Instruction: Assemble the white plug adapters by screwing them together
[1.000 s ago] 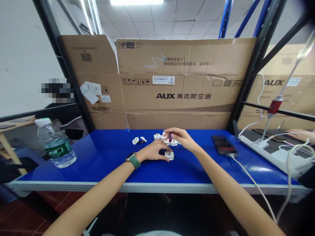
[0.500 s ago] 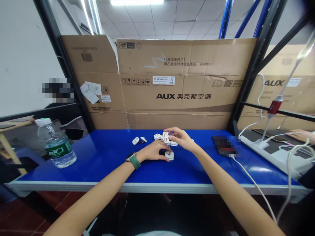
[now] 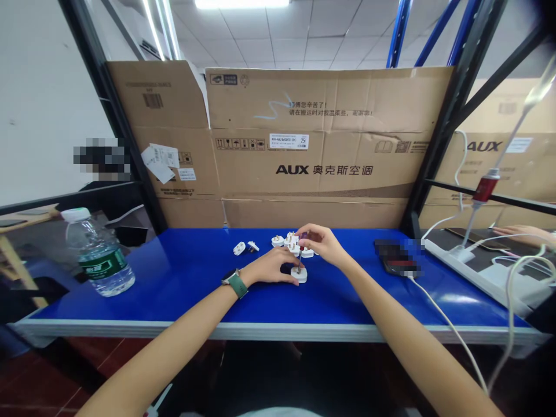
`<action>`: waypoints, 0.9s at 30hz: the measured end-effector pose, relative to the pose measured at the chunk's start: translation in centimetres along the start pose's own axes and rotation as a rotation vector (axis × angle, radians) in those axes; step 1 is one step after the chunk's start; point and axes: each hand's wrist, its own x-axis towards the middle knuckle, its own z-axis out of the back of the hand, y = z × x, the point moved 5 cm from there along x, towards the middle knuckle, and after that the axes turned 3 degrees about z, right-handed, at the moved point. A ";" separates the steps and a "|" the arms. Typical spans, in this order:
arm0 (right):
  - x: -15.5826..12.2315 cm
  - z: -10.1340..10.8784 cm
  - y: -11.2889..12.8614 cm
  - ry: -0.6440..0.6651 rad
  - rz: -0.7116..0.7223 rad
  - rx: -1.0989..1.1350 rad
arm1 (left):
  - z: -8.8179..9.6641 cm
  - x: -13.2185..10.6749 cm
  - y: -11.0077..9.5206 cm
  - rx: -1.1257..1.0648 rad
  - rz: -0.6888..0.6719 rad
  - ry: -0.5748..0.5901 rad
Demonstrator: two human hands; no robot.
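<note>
My left hand (image 3: 278, 266), with a green-strapped watch (image 3: 235, 282) on its wrist, grips a white plug (image 3: 299, 275) flat on the blue tabletop. A small screwdriver (image 3: 301, 248) stands upright over that plug, its thin shaft reaching down to it. My right hand (image 3: 321, 242) pinches the reddish handle from above. Just behind the hands, several white plugs (image 3: 292, 238) lie in a cluster, partly hidden by my fingers. Farther left on the tabletop are one white plug piece (image 3: 239, 248) and a second, tipped piece (image 3: 253, 247).
A water bottle (image 3: 102, 255) stands at the table's left end. To the right lie a dark phone (image 3: 396, 258) with a white cable (image 3: 452, 330) and a white power strip (image 3: 473, 278). Cardboard (image 3: 321, 127) walls the back. Other people sit at far left and far right.
My right hand's fingers have shifted slightly on the screwdriver handle, and the hand has moved a little to the right. My left hand and the plug hold still.
</note>
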 end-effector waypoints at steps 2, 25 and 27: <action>0.0 0.1 -0.3 0.014 0.001 0.042 | 0.0 0.0 0.1 0.013 0.000 0.000; 0.0 0.1 -0.2 0.045 0.067 0.094 | 0.0 0.0 -0.1 -0.011 0.006 -0.005; 0.0 -0.1 -0.3 0.060 0.061 0.092 | 0.0 0.0 0.0 -0.005 0.012 -0.007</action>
